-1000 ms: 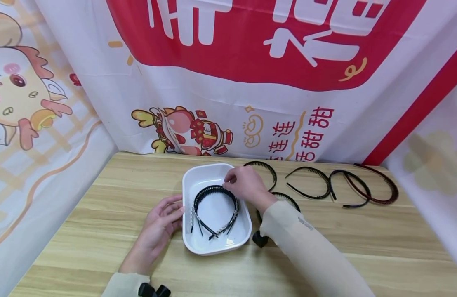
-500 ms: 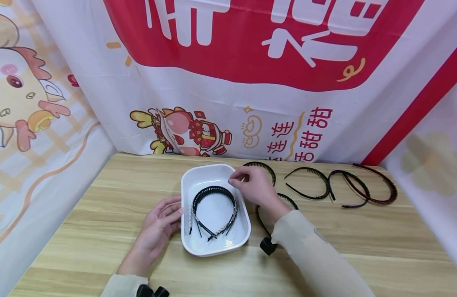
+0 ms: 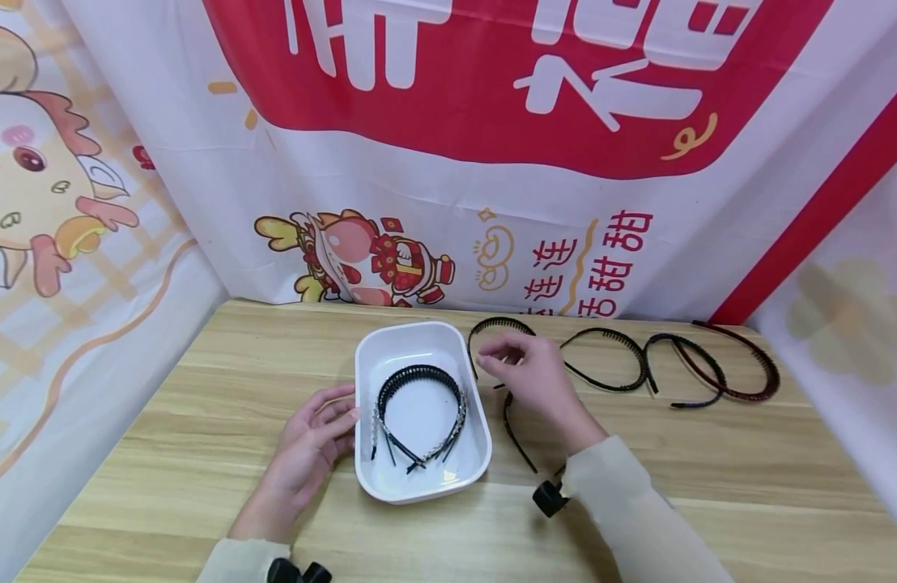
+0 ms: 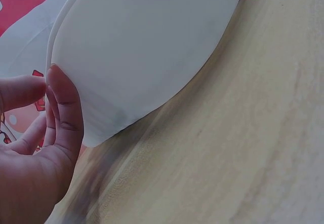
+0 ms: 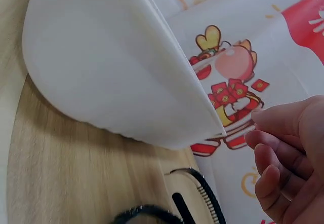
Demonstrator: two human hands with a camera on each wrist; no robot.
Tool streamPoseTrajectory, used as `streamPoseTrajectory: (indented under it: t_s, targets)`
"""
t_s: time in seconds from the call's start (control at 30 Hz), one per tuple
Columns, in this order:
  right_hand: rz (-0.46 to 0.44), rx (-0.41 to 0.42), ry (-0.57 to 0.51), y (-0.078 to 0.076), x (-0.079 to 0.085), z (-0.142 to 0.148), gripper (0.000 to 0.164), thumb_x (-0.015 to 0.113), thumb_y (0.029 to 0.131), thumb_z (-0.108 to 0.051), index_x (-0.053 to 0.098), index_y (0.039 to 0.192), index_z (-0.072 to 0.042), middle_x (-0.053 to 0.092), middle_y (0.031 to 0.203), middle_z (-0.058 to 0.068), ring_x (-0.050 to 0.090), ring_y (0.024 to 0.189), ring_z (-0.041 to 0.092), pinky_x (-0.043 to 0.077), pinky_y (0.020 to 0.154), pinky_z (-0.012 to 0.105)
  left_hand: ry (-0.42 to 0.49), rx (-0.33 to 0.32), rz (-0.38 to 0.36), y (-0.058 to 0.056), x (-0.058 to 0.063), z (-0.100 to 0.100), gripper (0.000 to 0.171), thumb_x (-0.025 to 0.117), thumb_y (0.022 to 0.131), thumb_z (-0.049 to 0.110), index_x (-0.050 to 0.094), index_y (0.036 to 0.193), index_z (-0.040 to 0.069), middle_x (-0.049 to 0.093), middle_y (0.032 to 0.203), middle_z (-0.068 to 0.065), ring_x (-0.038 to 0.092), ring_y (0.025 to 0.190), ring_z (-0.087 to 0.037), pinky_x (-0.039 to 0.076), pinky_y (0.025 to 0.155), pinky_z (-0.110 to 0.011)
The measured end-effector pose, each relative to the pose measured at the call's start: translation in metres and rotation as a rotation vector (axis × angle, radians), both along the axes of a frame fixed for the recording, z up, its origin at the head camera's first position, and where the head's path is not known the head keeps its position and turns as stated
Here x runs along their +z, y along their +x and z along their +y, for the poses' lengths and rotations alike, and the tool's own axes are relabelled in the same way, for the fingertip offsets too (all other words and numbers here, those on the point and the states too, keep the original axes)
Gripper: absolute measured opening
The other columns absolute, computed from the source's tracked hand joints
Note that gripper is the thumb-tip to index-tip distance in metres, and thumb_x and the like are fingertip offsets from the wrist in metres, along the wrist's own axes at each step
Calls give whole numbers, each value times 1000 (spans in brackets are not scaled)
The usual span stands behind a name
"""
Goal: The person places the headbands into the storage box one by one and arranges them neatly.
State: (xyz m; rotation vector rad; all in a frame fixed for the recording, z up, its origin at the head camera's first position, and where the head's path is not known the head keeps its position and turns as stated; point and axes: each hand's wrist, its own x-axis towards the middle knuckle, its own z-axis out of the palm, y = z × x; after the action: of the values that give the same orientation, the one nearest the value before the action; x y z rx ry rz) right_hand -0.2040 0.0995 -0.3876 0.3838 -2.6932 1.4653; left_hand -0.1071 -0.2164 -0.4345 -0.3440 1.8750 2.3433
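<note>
In the head view, my left hand [image 3: 313,445] rests against the left side of a white plastic tray [image 3: 368,478], its fingertips right at the rim. The left wrist view shows those fingers at the edge of the tray [image 4: 147,46]. Several black headbands [image 3: 419,372] lie stacked inside, some with shiny beaded trim. To the right of the tray, my right hand [image 3: 532,376] hovers with loosely bent fingers and nothing between them. A black headband [image 3: 517,441] lies partly hidden beneath it, while a toothed black headband [image 3: 501,321] is just behind.
Farther right on the wooden table [image 3: 711,486] lie a toothed black headband [image 3: 609,332], a dark headband [image 3: 692,342] and a brownish one [image 3: 767,376] overlapping it. A printed white and red cloth [image 3: 419,146] hangs along the table's back edge.
My right hand has moved away from over the tray's right rim, rightward to above the loose headbands. My left hand and the stacked headbands stay in place.
</note>
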Motion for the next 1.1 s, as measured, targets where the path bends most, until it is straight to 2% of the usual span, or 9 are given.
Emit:
streamPoseTrajectory:
  t_s: [0.4,0.6,0.8,0.97,1.1]
  targets:
    - [-115,-107,-62,9,-14,37,17,83,95,-27,81,109,-16,77,98,4,67,86,16,57,74,25,-3,3,2,-1,0,1,47,68,101,3,54,146,8,71,117,1,70,99,-14,62,86,-28]
    - [-182,-171,-97,13,-24,54,22,83,96,-31,80,113,-17,77,100,4,70,85,19,58,72,26,1,-1,6,-1,0,2,46,67,101,3,54,145,8,71,118,1,70,99,-14,62,86,-29]
    - [-216,-223,-123,22,-34,72,28,84,95,-30,79,115,-12,78,103,5,69,84,17,58,69,25,10,-7,13,-1,-2,5,45,67,101,2,55,144,8,71,113,2,69,97,-14,62,85,-29]
    - [-270,-274,-153,30,-40,82,30,84,95,-32,79,117,-12,77,105,2,67,86,16,59,72,25,6,-4,12,-1,-3,5,44,67,101,2,55,143,8,70,114,2,69,98,-13,61,85,-28]
    - [-300,-334,-190,34,-47,88,33,85,94,-32,79,119,-11,75,98,-5,65,84,12,58,71,23,-1,1,15,0,-1,3,44,67,101,2,55,143,9,70,115,2,69,98,-13,61,85,-28]
